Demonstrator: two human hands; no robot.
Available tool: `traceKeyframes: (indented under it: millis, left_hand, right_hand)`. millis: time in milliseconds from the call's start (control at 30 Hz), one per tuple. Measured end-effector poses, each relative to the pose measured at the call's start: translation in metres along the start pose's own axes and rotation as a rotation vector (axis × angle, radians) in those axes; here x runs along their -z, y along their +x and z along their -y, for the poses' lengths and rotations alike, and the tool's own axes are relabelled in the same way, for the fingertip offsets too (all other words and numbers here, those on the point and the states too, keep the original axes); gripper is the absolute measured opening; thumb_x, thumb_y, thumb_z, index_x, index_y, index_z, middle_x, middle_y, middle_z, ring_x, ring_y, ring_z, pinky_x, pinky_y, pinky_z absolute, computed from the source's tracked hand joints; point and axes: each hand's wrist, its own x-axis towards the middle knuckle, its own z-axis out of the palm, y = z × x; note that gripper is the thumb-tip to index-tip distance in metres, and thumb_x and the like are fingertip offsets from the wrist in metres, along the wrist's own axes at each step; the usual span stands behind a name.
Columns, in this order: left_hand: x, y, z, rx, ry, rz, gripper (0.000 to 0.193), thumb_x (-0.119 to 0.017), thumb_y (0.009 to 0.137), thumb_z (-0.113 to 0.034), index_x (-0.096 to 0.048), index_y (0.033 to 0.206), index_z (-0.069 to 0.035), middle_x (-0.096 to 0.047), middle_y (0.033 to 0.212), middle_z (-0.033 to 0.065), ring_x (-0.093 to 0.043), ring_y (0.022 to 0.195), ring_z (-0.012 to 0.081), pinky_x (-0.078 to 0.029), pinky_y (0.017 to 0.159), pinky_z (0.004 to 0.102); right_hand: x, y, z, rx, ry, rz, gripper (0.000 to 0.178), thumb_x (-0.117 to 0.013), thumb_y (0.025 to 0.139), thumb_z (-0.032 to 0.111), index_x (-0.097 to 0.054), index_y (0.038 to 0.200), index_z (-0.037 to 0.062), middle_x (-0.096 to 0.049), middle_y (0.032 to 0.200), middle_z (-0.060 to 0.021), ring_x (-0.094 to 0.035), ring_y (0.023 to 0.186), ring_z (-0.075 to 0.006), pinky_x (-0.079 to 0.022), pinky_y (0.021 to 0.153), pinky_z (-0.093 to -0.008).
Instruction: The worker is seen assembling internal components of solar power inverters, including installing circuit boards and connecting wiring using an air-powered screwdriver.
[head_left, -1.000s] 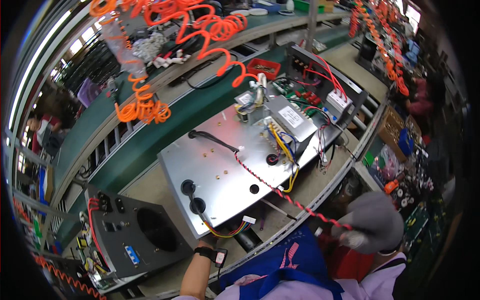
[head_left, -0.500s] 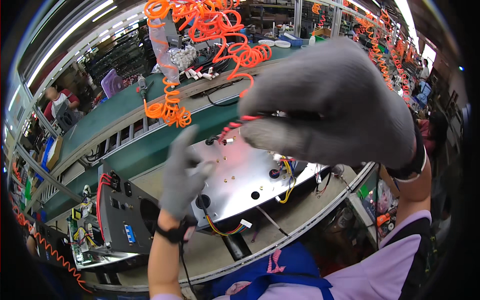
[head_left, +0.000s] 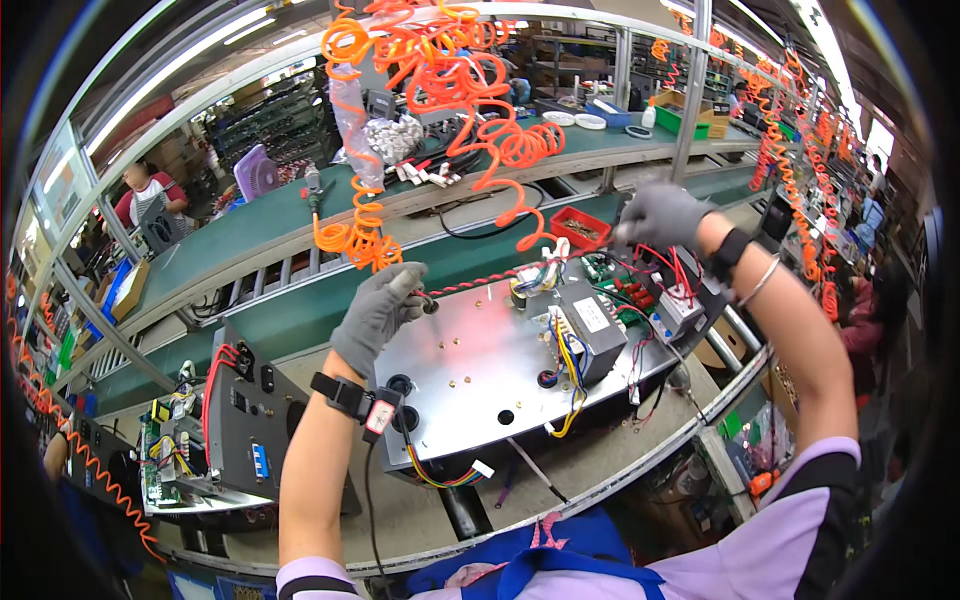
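A red twisted wire (head_left: 490, 281) stretches nearly straight over the far edge of a shiny metal chassis plate (head_left: 470, 365). Its left end is pinched in my gloved left hand (head_left: 383, 312), beside a round black grommet (head_left: 429, 303). My gloved right hand (head_left: 665, 216), farther off to the right, is closed around the other end, the fingertips partly hidden. Between them a dark boxy component (head_left: 592, 318) with a white label stands on the plate. Yellow and blue wires (head_left: 570, 365) hang from its side. Behind it lie green circuit boards (head_left: 630, 296) and red wires.
A red tray (head_left: 562, 236) of small metal parts sits beyond the plate. Left of it stands another dark panelled unit (head_left: 235, 425). Orange coiled hoses (head_left: 460, 90) hang overhead. A green conveyor (head_left: 240, 240) runs behind, and a person (head_left: 150, 200) sits at far left.
My right hand has moved from close in front of the view to the far right, drawing the red wire out straight. My left hand has closed on the wire's left end.
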Motion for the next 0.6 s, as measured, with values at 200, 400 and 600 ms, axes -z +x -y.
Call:
traceKeyframes:
  millis: [200,400,600]
  left_hand:
    - [0.045,-0.011,0.020,-0.089,0.046,-0.278,0.023,-0.059,0.086,-0.001,-0.057,0.109,0.004,-0.059,0.092,0.0097,-0.059,0.071,0.0165,-0.053,0.067,0.0272]
    - [0.075,-0.017,0.036,-0.058,-0.380,-0.305,0.029,-0.049,0.086,0.008,-0.050,0.115,0.005,-0.058,0.103,0.0188,-0.062,0.089,0.0272,-0.057,0.079,0.0334]
    - [0.085,-0.008,0.071,-0.121,-0.630,-0.624,0.028,-0.044,0.088,0.009,-0.052,0.114,0.004,-0.058,0.106,0.0184,-0.062,0.093,0.0283,-0.056,0.083,0.0331]
  right_hand:
    - [-0.063,0.075,0.101,0.315,-0.269,-0.120,0.031,-0.066,0.075,0.035,-0.065,0.094,0.0113,-0.062,0.093,-0.0124,-0.060,0.093,-0.0317,-0.045,0.082,-0.0467]
    - [-0.129,0.097,0.227,0.553,0.067,0.093,0.100,-0.081,0.056,0.049,-0.039,0.128,-0.0062,-0.053,0.123,-0.0204,-0.057,0.109,-0.0327,-0.047,0.092,-0.0374]
    - [-0.141,0.133,0.232,0.437,0.195,0.505,0.056,-0.064,0.075,0.037,-0.054,0.121,0.0073,-0.063,0.113,-0.0151,-0.061,0.104,-0.0288,-0.048,0.088,-0.0372]
